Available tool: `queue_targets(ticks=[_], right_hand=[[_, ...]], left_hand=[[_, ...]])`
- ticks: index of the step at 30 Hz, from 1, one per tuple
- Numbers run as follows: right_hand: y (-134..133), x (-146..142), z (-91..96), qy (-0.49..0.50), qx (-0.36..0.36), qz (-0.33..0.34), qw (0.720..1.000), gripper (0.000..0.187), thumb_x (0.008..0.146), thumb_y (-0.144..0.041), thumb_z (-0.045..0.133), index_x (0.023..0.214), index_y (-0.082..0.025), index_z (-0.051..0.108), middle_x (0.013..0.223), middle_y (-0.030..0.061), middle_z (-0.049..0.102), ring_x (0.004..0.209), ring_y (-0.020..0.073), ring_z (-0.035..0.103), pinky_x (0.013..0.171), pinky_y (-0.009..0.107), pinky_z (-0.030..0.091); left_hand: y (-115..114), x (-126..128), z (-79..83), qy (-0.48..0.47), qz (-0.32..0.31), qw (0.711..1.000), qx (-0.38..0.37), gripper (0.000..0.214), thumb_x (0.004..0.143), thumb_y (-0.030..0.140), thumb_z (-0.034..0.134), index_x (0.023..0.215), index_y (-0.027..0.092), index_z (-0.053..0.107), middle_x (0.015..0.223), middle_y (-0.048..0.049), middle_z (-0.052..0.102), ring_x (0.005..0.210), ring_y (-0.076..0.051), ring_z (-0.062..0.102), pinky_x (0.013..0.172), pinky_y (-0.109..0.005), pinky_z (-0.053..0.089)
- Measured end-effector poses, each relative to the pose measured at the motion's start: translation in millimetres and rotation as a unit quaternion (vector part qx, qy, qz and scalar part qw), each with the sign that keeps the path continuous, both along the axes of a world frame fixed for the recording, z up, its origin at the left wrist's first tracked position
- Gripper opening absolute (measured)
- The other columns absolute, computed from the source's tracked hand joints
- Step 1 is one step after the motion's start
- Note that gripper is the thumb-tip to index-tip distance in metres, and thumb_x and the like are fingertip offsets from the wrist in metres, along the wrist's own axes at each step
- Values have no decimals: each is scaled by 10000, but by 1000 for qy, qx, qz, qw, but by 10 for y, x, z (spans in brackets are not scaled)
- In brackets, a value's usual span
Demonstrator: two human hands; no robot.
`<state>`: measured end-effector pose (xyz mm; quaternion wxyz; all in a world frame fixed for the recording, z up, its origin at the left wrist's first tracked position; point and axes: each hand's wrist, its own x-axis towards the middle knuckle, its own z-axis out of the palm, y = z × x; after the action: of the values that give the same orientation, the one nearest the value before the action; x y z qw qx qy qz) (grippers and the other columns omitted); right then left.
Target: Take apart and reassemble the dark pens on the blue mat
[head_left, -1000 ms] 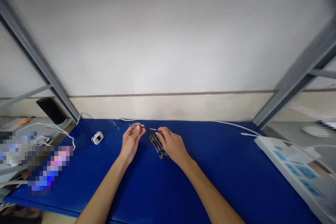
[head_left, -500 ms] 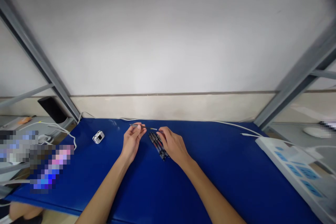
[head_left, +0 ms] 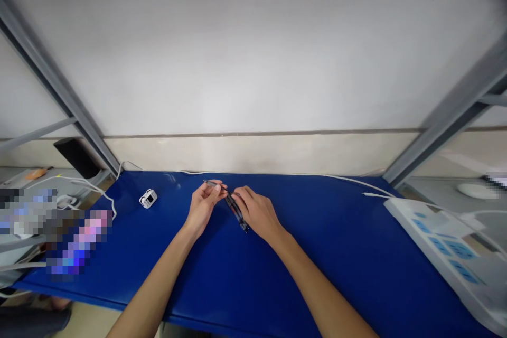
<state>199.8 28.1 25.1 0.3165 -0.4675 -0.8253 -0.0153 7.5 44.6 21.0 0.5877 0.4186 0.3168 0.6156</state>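
A pen is pinched between the thumb and fingertips of my left hand, raised above the table, one end pointing off to the left and a thin dark length running toward my other fingers. My right hand faces it with fingers curled and bunched, thumb side toward the pen; I cannot tell whether they grip its far end or merely hover beside it. Just below the space between my fingertips lie more pens, dark, side by side at a slant, partly hidden by my right fingers, so their count does not show.

By my reading, the work is partway along: one pen is up in my grip, the rest lie together on the blue top, and no other pen shows set apart from the group. How many have had their turn, I cannot say.

Farther out, a white gadget sits to the left of my left fingers. A white case lies well to the right of my right hand. Beyond all my fingers, a cable trails along the back, before the wall.
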Motion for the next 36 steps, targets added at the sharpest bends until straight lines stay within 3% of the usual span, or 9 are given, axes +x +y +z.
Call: queue_targets(ticks=[5, 9, 21, 28, 33, 36], right_hand=[[-11, -40, -58, 73, -42, 40, 996, 211, 1087, -386, 449, 1173, -213, 534, 1029, 91, 739, 813, 224, 729, 654, 292, 479], [-8, -53, -93, 126, -80, 52, 987, 165, 1069, -376, 476, 1084, -212, 492, 940, 79, 735, 754, 215, 720, 612, 284, 470], [-4, -43, -95, 82, -45, 53, 994, 210, 1102, -362, 392, 1002, -229, 520, 961, 89, 714, 795, 230, 707, 671, 317, 486], [-10, -55, -78, 150, -84, 56, 983, 165, 1079, -383, 457, 1062, -224, 494, 986, 91, 709, 816, 227, 714, 646, 299, 504], [-9, -52, -63, 131, -66, 84, 986, 172, 1104, -341, 396, 1105, -234, 530, 1119, 108, 698, 957, 243, 714, 776, 346, 539], [-5, -57, -64, 151, -73, 72, 983, 147, 1093, -346, 436, 1112, -226, 518, 1094, 108, 694, 951, 243, 708, 761, 340, 543]], left_hand=[[-76, 72, 6, 76, -30, 997, 16, 367, 822, 408, 835, 1092, 177, 743, 1039, -109, 781, 966, -240, 743, 928, -378, 575], [-105, 117, -1, 103, -23, 994, 17, 359, 816, 405, 838, 1083, 180, 754, 1052, -105, 787, 939, -234, 743, 907, -359, 568], [-115, 128, 23, 98, 14, 995, 15, 347, 749, 304, 894, 1045, 174, 768, 1008, -104, 798, 945, -244, 746, 908, -366, 560], [-100, 119, 24, 71, 12, 997, 0, 390, 719, 297, 915, 1056, 172, 763, 1006, -112, 805, 943, -270, 762, 938, -417, 560], [-88, 109, 10, 70, 15, 997, -14, 399, 724, 296, 913, 1073, 173, 765, 1040, -114, 807, 969, -270, 759, 951, -414, 556], [-88, 104, 16, 64, 8, 998, -19, 366, 738, 297, 903, 1055, 172, 770, 1063, -118, 803, 978, -270, 758, 960, -414, 553]])
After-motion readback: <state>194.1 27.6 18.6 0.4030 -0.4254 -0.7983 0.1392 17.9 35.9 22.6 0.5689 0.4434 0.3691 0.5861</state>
